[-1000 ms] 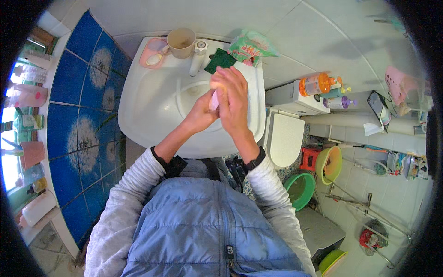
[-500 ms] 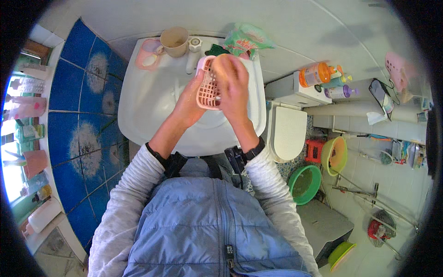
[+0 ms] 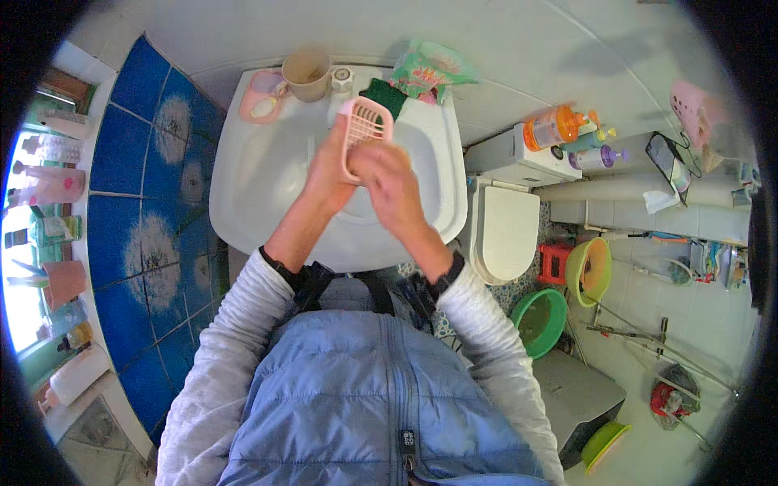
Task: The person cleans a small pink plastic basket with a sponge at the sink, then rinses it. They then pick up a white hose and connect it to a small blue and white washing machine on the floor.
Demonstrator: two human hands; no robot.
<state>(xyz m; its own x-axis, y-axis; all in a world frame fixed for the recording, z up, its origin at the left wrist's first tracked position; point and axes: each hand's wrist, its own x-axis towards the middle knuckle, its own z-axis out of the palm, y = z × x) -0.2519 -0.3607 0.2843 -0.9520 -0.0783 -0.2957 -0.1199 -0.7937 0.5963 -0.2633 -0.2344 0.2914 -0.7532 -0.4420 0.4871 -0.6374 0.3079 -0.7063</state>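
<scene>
While both hands meet over the white sink [image 3: 267,186], the left hand [image 3: 328,170] grips a pink slotted soap dish [image 3: 366,130] by its edge, tilted up on its side above the basin. Right hand [image 3: 389,174] is curled against the dish's lower end, fingers bent around something orange-ish I can't make out. Beige cup [image 3: 306,74] and green sponge [image 3: 384,94] sit on the back rim.
</scene>
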